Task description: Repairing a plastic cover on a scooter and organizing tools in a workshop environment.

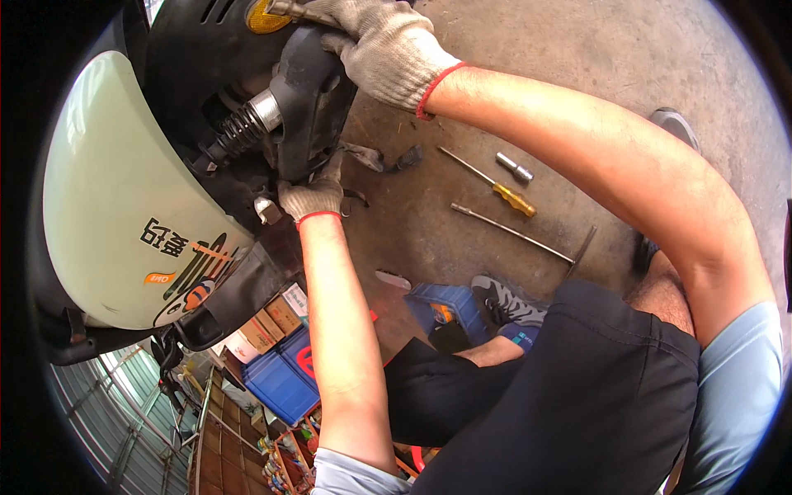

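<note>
My right hand (384, 54), in a knitted glove with red cuff, grips a silver metal tool (293, 11) at the top, beside a yellow reflector (262, 18) and over a black housing (305, 99) on a pale green scooter (124, 190). My left hand (312, 194), also gloved, is closed on the lower end of that housing, with fingertips partly hidden. A spring shock absorber (242, 129) runs between the housing and the scooter body. A small metal fitting (267, 212) sits just left of my left hand.
On the concrete floor (577, 49) lie a yellow-handled screwdriver (516, 198), a socket (514, 165), a T-handle wrench (520, 235) and dark scraps (408, 159). A blue crate (425, 304) stands by my foot (503, 301). Blue bins (276, 384) and cardboard boxes (268, 326) are lower left.
</note>
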Tool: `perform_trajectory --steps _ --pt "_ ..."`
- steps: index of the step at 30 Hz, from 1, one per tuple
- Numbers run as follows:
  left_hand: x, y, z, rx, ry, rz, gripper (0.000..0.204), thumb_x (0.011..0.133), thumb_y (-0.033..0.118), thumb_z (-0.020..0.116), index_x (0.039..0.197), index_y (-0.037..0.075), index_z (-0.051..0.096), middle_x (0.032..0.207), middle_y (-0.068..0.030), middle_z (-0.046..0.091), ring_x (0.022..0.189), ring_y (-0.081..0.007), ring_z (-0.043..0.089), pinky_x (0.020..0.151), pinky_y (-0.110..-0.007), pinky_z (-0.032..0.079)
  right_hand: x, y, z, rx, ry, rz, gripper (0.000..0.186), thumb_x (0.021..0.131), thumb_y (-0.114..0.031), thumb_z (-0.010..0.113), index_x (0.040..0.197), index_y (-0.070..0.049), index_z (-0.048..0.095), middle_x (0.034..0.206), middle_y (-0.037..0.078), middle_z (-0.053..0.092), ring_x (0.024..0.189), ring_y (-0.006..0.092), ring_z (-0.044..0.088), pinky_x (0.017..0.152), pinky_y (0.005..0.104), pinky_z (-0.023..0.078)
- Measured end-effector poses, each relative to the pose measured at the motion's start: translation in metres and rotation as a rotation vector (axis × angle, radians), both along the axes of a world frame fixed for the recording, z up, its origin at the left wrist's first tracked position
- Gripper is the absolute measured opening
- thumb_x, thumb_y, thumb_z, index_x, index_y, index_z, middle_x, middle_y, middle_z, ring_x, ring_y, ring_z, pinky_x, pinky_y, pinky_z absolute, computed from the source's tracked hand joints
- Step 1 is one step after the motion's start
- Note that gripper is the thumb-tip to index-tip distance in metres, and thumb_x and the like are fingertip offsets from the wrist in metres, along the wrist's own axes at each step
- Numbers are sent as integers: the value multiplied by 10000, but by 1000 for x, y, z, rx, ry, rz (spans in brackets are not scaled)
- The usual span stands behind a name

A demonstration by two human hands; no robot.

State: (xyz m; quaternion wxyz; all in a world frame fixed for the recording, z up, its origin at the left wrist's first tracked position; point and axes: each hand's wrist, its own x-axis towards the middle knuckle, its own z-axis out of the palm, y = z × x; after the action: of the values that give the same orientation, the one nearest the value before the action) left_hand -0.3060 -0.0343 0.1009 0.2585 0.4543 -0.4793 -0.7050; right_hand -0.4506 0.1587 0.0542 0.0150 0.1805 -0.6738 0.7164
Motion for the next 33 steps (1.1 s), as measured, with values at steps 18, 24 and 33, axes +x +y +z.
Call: perform_trajectory --steps 18,24,33 --pt "31 -4 -10 104 311 -91 741 921 558 448 1452 71 274 1463 -170 314 1376 -373 281 1108 -623 256 4 -6 -6 -99 -80 -20 417 888 -163 593 1301 -189 541 1128 197 605 1098 355 570 950 424 450" --pt "33 -11 -25 165 405 47 775 870 574 554 1425 84 323 1452 -148 335 1353 -337 331 1084 -625 282 2 -8 -5 -98 -37 8 495 891 36 520 1366 -99 485 1271 64 580 823 106 527 765 249 495" --pt "19 -11 -11 97 348 49 761 882 565 559 1447 112 324 1445 -125 394 1326 -329 391 1046 -627 328 6 -1 -11 -123 -218 83 386 942 -17 478 1324 -66 499 859 7 552 679 63 500 607 222 465"
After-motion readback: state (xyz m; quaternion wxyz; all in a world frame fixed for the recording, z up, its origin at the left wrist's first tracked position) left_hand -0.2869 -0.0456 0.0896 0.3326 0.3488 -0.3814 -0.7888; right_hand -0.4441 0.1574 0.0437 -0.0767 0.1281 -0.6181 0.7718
